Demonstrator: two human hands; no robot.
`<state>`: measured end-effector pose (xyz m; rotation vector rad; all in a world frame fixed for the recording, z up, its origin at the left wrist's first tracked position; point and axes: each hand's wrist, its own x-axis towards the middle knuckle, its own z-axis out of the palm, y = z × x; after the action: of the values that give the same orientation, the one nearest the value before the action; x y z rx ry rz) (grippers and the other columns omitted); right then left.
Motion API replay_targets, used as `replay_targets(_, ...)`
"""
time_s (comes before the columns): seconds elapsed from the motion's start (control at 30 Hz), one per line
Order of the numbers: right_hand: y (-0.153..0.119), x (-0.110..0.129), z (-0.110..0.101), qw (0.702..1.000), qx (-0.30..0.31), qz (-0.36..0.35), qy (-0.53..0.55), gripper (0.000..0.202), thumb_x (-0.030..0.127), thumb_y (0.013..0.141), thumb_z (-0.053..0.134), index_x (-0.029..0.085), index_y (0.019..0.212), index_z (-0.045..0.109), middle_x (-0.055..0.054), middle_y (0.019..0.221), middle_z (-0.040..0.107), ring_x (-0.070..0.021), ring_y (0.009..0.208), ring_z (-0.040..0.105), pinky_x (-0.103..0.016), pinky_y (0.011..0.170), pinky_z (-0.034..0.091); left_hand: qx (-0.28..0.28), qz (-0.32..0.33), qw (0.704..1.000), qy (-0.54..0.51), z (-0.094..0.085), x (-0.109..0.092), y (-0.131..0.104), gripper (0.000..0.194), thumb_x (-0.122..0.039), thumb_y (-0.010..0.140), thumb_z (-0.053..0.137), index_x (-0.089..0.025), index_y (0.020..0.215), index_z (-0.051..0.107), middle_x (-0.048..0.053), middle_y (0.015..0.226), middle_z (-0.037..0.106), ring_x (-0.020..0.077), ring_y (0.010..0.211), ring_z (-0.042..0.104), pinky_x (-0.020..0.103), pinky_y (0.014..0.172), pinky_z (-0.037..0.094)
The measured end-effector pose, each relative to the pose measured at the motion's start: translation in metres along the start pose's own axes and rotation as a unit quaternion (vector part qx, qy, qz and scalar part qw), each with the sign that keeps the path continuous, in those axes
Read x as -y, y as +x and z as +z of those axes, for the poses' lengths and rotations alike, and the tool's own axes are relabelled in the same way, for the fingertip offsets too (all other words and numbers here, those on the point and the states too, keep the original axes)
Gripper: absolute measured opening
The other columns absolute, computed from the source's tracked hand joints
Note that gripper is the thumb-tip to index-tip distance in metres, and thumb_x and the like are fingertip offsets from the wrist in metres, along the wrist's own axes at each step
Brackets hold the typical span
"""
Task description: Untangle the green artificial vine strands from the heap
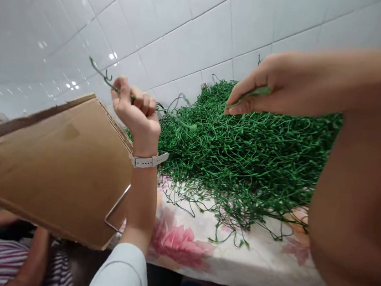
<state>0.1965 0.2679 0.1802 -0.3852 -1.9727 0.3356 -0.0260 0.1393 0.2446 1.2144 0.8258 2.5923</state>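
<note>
My left hand point(135, 109), with a pale strap on its wrist, is raised and closed around thin green stems. The hooked end of one green stem point(98, 72) sticks out to its left, and fainter stem ends trail out on its right. My right hand point(265, 87) is above the far side of the pile, its thumb and fingers pinched on a narrow green stem point(260, 91). Below and between both hands spreads a large tangled pile of green stems point(245, 144) with small nubs along them. Whether they are plastic or plant, I cannot tell.
A brown cardboard sheet or box side point(54, 159) stands tilted at left, beside a bent metal wire point(114, 212). A flowered cloth point(182, 247) covers the table. White tiles point(196, 33) line the wall behind. Another person's striped clothing point(2, 257) and arms show at lower left.
</note>
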Motion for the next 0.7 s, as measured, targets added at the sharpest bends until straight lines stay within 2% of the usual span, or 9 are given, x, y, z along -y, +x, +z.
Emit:
replay_targets(0.1, 0.009, 0.003, -0.003, 0.999, 0.008, -0.008, -0.045, 0.035, 0.050, 0.098, 0.065, 0.017, 0.089, 0.070, -0.006, 0.082, 0.064, -0.0162, 0.085, 0.061, -0.032, 0.074, 0.048, 0.035, -0.057, 0.997, -0.044, 0.008, 0.005, -0.009, 0.021, -0.034, 0.109, 0.045, -0.027, 0.089, 0.048, -0.008, 0.051, 0.017, 0.0102, 0.040, 0.014, 0.031, 0.043, 0.017)
replay_targets(0.2, 0.025, 0.016, -0.005, 0.995, 0.038, -0.012, -0.092, 0.034, 0.047, 0.098, 0.065, 0.016, 0.087, 0.072, -0.006, 0.079, 0.064, -0.0154, 0.079, 0.059, -0.033, 0.074, 0.047, 0.061, -0.094, 0.992, -0.062, 0.008, 0.008, -0.015, 0.022, -0.032, 0.108, 0.048, -0.027, 0.086, 0.051, -0.008, 0.049, 0.020, 0.0099, 0.038, 0.016, 0.031, 0.042, 0.017)
replay_targets(0.3, 0.039, 0.044, -0.006, 0.986, 0.092, -0.007, -0.142, 0.036, 0.044, 0.099, 0.063, 0.015, 0.078, 0.071, -0.003, 0.067, 0.059, -0.0119, 0.063, 0.050, -0.032, 0.065, 0.040, 0.061, -0.117, 0.988, -0.079, 0.007, 0.009, -0.020, 0.024, -0.026, 0.107, 0.050, -0.026, 0.083, 0.049, -0.009, 0.049, 0.021, 0.0091, 0.038, 0.017, 0.028, 0.041, 0.018)
replay_targets(0.37, 0.043, 0.069, -0.003, 0.983, 0.132, -0.011, -0.126, 0.042, 0.048, 0.102, 0.056, 0.016, 0.077, 0.069, 0.000, 0.060, 0.052, -0.0099, 0.056, 0.042, -0.031, 0.059, 0.035, 0.063, -0.126, 0.984, -0.110, 0.008, 0.008, -0.023, 0.024, -0.023, 0.105, 0.053, -0.025, 0.081, 0.048, -0.009, 0.048, 0.022, 0.0082, 0.037, 0.017, 0.027, 0.041, 0.019)
replay_targets(0.47, 0.038, 0.096, 0.007, 0.975, 0.206, -0.022, -0.079, 0.048, 0.054, 0.098, 0.061, 0.018, 0.066, 0.056, 0.005, 0.056, 0.038, -0.0075, 0.054, 0.031, -0.028, 0.053, 0.026, 0.070, -0.138, 0.975, -0.159, 0.011, 0.003, -0.027, 0.024, -0.020, 0.102, 0.057, -0.025, 0.081, 0.048, -0.010, 0.047, 0.026, 0.0070, 0.036, 0.017, 0.026, 0.040, 0.018)
replay_targets(0.53, 0.035, 0.101, 0.016, 0.962, 0.260, -0.030, -0.077, 0.051, 0.048, 0.094, 0.068, 0.019, 0.061, 0.042, 0.007, 0.056, 0.027, -0.0070, 0.055, 0.022, -0.028, 0.052, 0.022, 0.070, -0.146, 0.970, -0.179, 0.012, -0.001, -0.028, 0.022, -0.021, 0.101, 0.059, -0.025, 0.083, 0.049, -0.010, 0.046, 0.027, 0.0068, 0.036, 0.017, 0.025, 0.039, 0.016)
replay_targets(0.6, 0.034, 0.102, 0.022, 0.949, 0.308, -0.037, -0.059, 0.052, 0.040, 0.095, 0.066, 0.020, 0.060, 0.033, 0.007, 0.059, 0.020, -0.0073, 0.057, 0.018, -0.028, 0.053, 0.021, 0.062, -0.140, 0.969, -0.194, 0.011, -0.004, -0.028, 0.021, -0.021, 0.102, 0.058, -0.025, 0.084, 0.048, -0.011, 0.047, 0.025, 0.0065, 0.036, 0.017, 0.024, 0.038, 0.015)
replay_targets(0.67, 0.033, 0.105, 0.027, 0.944, 0.324, -0.048, -0.041, 0.052, 0.034, 0.098, 0.062, 0.021, 0.062, 0.027, 0.006, 0.062, 0.017, -0.0078, 0.058, 0.016, -0.028, 0.053, 0.021, 0.045, -0.125, 0.970, -0.203, 0.008, -0.001, -0.026, 0.021, -0.020, 0.104, 0.054, -0.024, 0.085, 0.047, -0.011, 0.048, 0.022, 0.0057, 0.037, 0.016, 0.023, 0.040, 0.015)
replay_targets(0.7, 0.033, 0.109, 0.029, 0.947, 0.312, -0.060, -0.047, 0.051, 0.031, 0.098, 0.060, 0.021, 0.062, 0.025, 0.006, 0.063, 0.017, -0.0081, 0.058, 0.016, -0.029, 0.054, 0.021, 0.036, -0.120, 0.971, -0.203, 0.007, 0.004, -0.024, 0.021, -0.020, 0.104, 0.054, -0.024, 0.085, 0.046, -0.011, 0.049, 0.021, 0.0053, 0.037, 0.015, 0.022, 0.040, 0.014)
